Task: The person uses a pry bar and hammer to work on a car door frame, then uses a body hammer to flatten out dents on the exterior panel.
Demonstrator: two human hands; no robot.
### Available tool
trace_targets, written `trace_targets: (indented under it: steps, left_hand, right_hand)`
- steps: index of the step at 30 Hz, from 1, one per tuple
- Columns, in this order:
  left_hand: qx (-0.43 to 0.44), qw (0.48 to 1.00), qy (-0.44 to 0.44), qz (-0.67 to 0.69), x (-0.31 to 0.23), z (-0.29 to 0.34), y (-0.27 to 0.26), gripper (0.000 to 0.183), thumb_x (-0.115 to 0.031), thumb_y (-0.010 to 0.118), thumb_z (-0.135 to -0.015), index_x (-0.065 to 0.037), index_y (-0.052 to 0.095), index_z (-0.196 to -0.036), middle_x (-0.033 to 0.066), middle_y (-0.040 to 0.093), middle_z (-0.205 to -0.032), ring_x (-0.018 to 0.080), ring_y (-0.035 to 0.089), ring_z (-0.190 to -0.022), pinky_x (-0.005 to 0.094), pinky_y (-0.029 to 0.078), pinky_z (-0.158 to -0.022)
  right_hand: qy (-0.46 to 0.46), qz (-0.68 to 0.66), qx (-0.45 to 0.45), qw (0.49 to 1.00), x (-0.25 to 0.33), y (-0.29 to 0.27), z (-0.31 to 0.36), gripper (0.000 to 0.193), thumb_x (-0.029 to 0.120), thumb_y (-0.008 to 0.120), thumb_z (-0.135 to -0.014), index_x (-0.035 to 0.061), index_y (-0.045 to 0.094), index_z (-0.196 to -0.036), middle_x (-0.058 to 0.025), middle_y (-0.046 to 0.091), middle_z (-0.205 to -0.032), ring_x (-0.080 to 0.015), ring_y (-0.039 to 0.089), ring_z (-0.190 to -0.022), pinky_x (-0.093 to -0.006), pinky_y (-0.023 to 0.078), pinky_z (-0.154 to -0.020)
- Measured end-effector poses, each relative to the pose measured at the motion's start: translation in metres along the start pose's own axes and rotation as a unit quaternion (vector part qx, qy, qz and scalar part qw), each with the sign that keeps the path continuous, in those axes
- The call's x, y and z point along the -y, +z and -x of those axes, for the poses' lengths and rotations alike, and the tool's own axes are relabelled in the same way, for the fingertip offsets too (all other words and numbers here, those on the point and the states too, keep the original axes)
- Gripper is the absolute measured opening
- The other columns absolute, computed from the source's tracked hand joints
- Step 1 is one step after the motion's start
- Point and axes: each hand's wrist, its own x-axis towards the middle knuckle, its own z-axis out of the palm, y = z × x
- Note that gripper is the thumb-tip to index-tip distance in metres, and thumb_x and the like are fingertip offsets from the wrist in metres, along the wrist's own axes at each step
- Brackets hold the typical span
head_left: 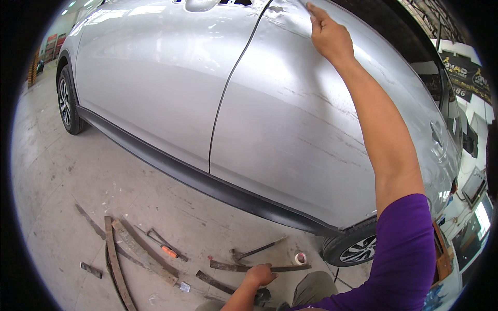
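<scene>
A silver car (290, 124) fills most of the view, with dents and dark scratches across its rear door. My right hand (332, 39) is raised against the top of that door, fingers closed; a thin grey edge shows by the fingertips, but I cannot make out what it is. Low down, by my knee, my left hand (260, 274) has curled fingers, and what is in them, if anything, is hidden. It overlaps a long flat metal bar (233, 266) on the floor. Just behind that bar lies a hammer-like tool (262, 248) with a dark handle.
Left on the floor lie long curved wooden bars (142, 249), an orange-handled tool (168, 251) and a small dark block (91, 269). A tape roll (300, 258) sits near the rear wheel (358, 250). The black side sill (207, 192) runs along the car's bottom.
</scene>
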Motion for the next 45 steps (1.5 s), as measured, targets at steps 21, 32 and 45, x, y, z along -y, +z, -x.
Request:
trace_targets:
  steps: [21, 32, 45]
  left_hand:
    - [0.016, 1.000, -0.016, -0.004, 0.000, 0.002, -0.001, 0.063, -0.051, 0.058, -0.089, -0.006, 0.053, -0.133, 0.0190, 0.060, -0.129, 0.0344, 0.056, -0.122, 0.0464, 0.047, -0.100]
    - [0.016, 0.999, -0.028, -0.009, -0.007, 0.008, -0.009, 0.061, -0.050, 0.060, -0.089, -0.006, 0.055, -0.130, 0.0190, 0.061, -0.128, 0.0350, 0.057, -0.121, 0.0464, 0.046, -0.100]
    - [0.002, 1.000, -0.025, -0.017, -0.002, 0.004, -0.001, 0.061, -0.051, 0.060, -0.088, -0.006, 0.056, -0.128, 0.0196, 0.061, -0.126, 0.0355, 0.058, -0.119, 0.0460, 0.047, -0.099]
  right_hand:
    - [0.097, -0.001, 0.075, 0.992, -0.009, -0.017, 0.029, 0.037, 0.036, 0.046, -0.100, 0.0326, 0.056, -0.135, -0.0108, 0.071, -0.088, -0.0297, 0.069, -0.085, -0.0395, 0.053, -0.082]
    - [0.096, -0.023, 0.034, 0.995, -0.021, -0.011, 0.038, 0.037, 0.036, 0.047, -0.100, 0.0326, 0.056, -0.136, -0.0101, 0.073, -0.096, -0.0302, 0.069, -0.088, -0.0381, 0.053, -0.083]
    - [0.077, -0.013, 0.019, 0.997, -0.026, -0.019, 0.024, 0.038, 0.032, 0.047, -0.098, 0.0269, 0.055, -0.135, -0.0147, 0.070, -0.096, -0.0368, 0.067, -0.090, -0.0451, 0.052, -0.084]
